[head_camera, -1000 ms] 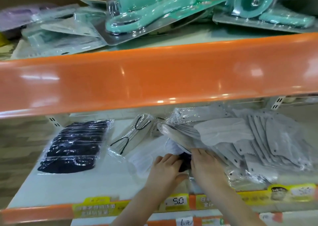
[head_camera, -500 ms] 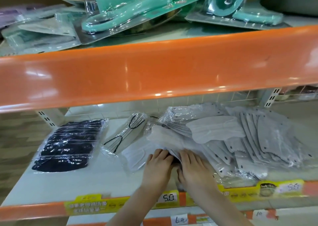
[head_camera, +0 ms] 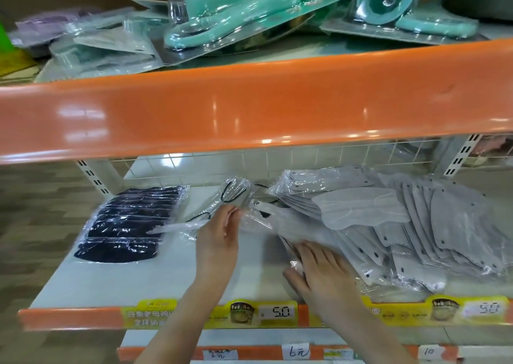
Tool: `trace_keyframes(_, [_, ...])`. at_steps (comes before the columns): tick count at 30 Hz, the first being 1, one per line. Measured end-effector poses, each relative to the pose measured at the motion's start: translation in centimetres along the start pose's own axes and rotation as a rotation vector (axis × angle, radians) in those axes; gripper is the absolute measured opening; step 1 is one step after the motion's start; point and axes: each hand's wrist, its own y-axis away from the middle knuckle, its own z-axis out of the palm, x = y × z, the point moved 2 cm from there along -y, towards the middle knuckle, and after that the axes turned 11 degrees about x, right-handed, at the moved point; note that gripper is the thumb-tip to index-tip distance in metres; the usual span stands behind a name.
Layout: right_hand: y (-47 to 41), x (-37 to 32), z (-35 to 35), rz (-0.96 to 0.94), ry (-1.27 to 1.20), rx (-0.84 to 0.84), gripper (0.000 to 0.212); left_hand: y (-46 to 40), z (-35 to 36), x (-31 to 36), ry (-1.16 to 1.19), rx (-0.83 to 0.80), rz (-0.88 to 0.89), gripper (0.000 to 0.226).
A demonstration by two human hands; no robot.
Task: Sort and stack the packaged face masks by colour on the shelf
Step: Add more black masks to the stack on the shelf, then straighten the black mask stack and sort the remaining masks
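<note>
Bright overhead light is thrown in white glare patches along the orange shelf lip. Motion blur is seen at nine o'clock. Edges are bowed by wide-angle distortion; price labels are softened.

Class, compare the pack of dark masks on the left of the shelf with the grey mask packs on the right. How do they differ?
The dark mask pack is navy-black; the grey mask packs are pale grey. The dark pack lies alone and untouched; the grey packs are many, fanned and overlapping, with the right hand resting on them. Both are in clear plastic.

Glossy orange shelf edge, crinkled clear plastic mask packets, matt grey cloth
</note>
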Motion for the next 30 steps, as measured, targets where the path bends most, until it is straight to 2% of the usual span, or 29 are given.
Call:
trace_keyframes(3, [-0.6, -0.6, -1.0, 0.011, -0.105, 0.014, 0.056, -0.7, -0.9, -0.2, 0.233, 0.058, -0.243, 0.02])
trace_keyframes(5, [-1.2, -0.9, -1.5, 0.068, -0.279, -0.024, 0.066, -0.6, -1.3, -0.4, 0.344, 0.107, -0.383, 0.018])
trace_keyframes(8, [-2.2, -1.8, -1.8, 0.123, -0.417, 0.0, 0.073, -0.4, -2.1, -0.7, 0.471, 0.164, -0.52, 0.015])
trace_keyframes(11, [-3.1, -2.8, -1.8, 0.115, -0.45, -0.003, 0.075, -0.8, -3.2, 0.1, 0.55, 0.173, -0.51, 0.02])
trace_keyframes(14, [-4.1, -4.1, -1.6, 0.1, -0.489, 0.025, 0.067, -1.4, -4.6, 1.4, 0.686, 0.157, -0.474, 0.035])
trace_keyframes(17, [-4.7, -5.4, -1.2, -0.062, -0.553, 0.188, 0.046, -2.2, -6.0, 2.2, 0.897, 0.021, -0.396, 0.05])
trace_keyframes(19, [-4.8, -5.9, -1.0, -0.094, -0.571, 0.315, 0.042, -2.7, -6.9, 2.3, 0.976, -0.065, -0.33, 0.059])
trace_keyframes(22, [-5.2, -6.8, -1.7, -0.049, -0.532, 0.461, 0.036, -3.4, -7.8, 1.4, 0.942, -0.096, -0.382, 0.064])
trace_keyframes(26, [-5.5, -7.7, -1.9, -0.115, -0.406, 0.574, 0.023, -4.6, -8.8, -1.9, 0.606, -0.043, -0.624, 0.059])
trace_keyframes(28, [-5.7, -8.2, -1.5, -0.114, -0.35, 0.603, 0.023, -4.9, -9.5, -3.6, 0.529, -0.024, -0.783, 0.058])
trace_keyframes(30, [-5.8, -9.0, -1.0, -0.118, -0.317, 0.632, 0.024, -4.8, -10.4, -5.0, 0.507, -0.044, -0.872, 0.052])
